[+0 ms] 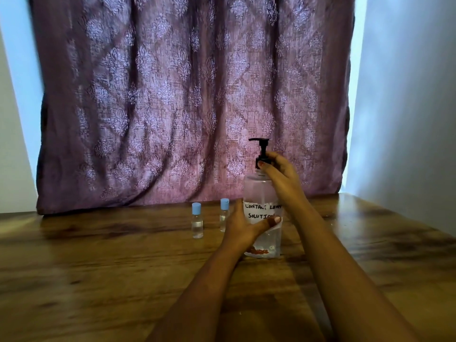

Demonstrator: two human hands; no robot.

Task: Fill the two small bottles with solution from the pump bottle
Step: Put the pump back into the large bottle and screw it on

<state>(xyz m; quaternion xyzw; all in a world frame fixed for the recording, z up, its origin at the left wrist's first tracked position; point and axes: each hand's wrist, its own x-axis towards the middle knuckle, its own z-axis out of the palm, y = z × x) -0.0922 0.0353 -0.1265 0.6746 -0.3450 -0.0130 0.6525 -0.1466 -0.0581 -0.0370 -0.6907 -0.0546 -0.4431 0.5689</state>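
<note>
Preparatory step: left hand (243, 227) clasps the pump bottle (259, 191), right hand (280, 169) pinches its collar (likely to unscrew); next, uncap the two small bottles (197, 222).

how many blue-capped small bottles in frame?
2. The left small bottle stands in the open on the table. The right small bottle stands between it and the pump bottle, partly behind the left hand. Others could hide behind the pump bottle.
</note>
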